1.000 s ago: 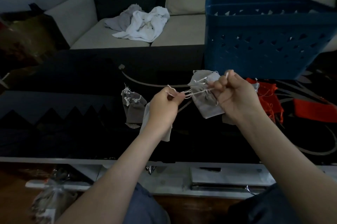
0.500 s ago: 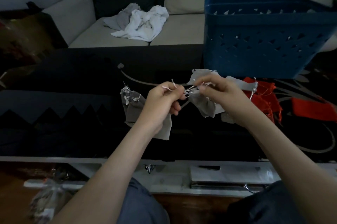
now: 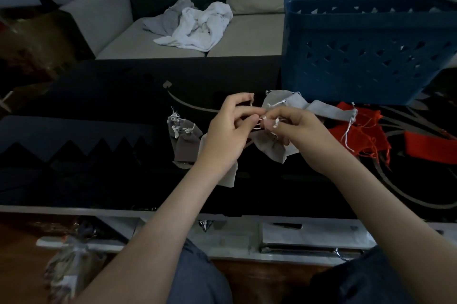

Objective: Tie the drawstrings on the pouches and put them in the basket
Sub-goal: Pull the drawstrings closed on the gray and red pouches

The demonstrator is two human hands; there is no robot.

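Head view, taken from above the person's forearms: the left hand (image 3: 226, 135) and the right hand (image 3: 296, 135) are meeting over the glossy black tabletop (image 3: 99, 130). Each hand is pinching the thin white drawstring (image 3: 257, 126) of a small pale grey fabric pouch (image 3: 269, 149). The left thumb and curled fingers are closing on one end of the cord, and the right thumb and forefinger are clamping the other, with a short loop showing between the two hands. The pouch is hanging below the right hand's fingers, just above the table (whether it is touching the surface cannot be told).

To the left, two darker grey pouches with knotted cords (image 3: 184, 140) are lying together, and a flat pale pouch (image 3: 230, 172) is lying partly under the left wrist. Behind the hands, more pale grey pouches (image 3: 321, 109) are lying just beside a heap of red fabric pouches (image 3: 366, 128). The blue plastic basket with triangular cut-outs (image 3: 358, 56) is standing at the far right of the table, near the red heap. On the beige sofa (image 3: 247, 41) beyond, crumpled white and grey cloths (image 3: 197, 26) are lying.
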